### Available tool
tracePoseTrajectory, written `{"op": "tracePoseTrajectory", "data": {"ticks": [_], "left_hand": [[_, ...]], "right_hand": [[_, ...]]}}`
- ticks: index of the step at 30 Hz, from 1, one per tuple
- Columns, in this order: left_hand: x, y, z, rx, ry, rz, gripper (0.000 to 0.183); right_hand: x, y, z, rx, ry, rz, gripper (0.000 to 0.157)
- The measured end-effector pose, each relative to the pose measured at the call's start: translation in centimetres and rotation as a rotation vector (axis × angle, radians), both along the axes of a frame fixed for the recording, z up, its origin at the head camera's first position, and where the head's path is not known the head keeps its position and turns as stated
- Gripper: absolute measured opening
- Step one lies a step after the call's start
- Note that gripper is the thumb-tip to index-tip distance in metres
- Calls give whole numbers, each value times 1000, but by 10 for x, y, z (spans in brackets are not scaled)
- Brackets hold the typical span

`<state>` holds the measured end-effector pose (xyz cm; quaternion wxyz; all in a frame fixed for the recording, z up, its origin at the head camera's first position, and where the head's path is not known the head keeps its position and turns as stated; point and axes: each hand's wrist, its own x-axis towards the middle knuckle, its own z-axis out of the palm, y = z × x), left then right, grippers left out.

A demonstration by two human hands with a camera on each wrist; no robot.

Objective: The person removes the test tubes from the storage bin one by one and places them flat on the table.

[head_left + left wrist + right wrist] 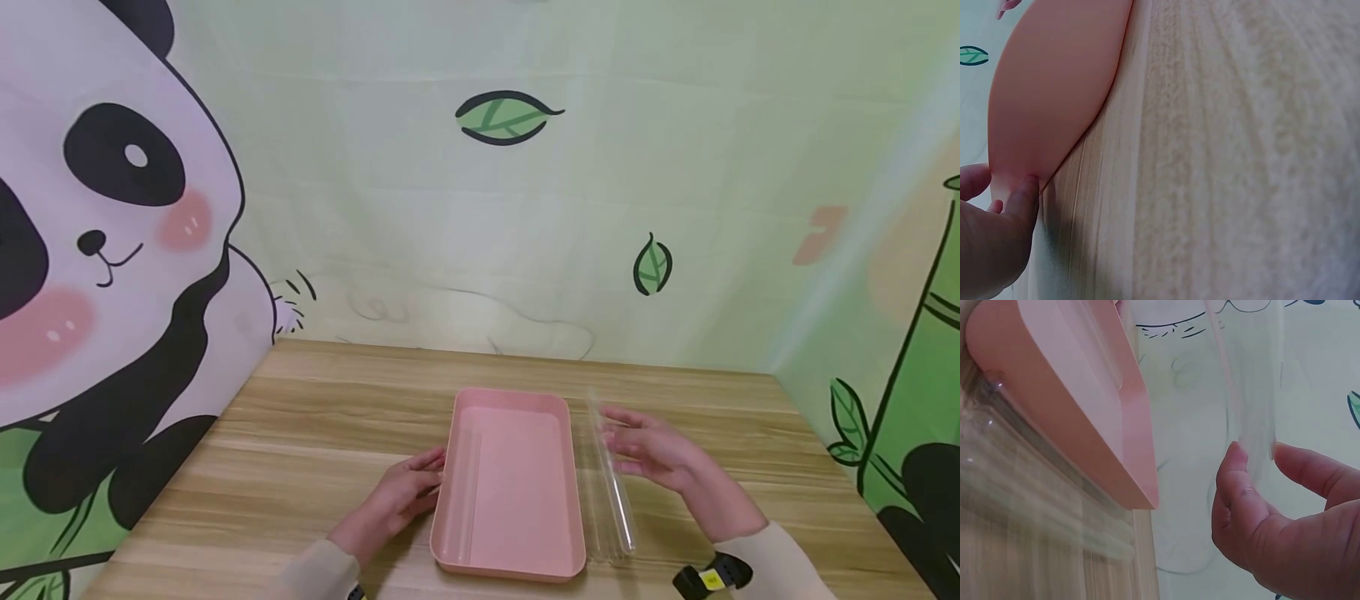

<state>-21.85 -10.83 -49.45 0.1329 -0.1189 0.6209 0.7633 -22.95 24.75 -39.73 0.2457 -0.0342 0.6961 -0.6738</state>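
My right hand [652, 446] is just to the right of a pink tray [528, 483]. Between its thumb and fingers it pinches a long clear test tube [1255, 381], tilted above the table in the right wrist view. More clear tubes [1054, 494] with rounded ends lie on the table along the tray's right side. Inside the tray, another clear tube [468, 492] lies lengthwise by the left wall. My left hand [401, 496] touches the tray's outer left side. In the left wrist view, its thumb [1029, 190] rests against the pink wall, its other fingers partly hidden.
The light wood table [337, 408] runs back to a pale green backdrop [375, 167] printed with a panda and leaves. Backdrop panels also stand at the left and right sides. A dark band with a yellow patch [711, 577] is on the right wrist.
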Motion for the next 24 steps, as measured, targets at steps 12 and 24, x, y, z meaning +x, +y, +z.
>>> {"op": "tracePoseTrajectory", "data": {"ticks": [12,24], "left_hand": [[1,-1,1,-5,3,-8,52],[-1,-1,-3,-6,2,-8,52]], "right_hand": [[0,13,-14,-13,-31,-36,69],[-2,20,-31,17,-57,-86,69]]}}
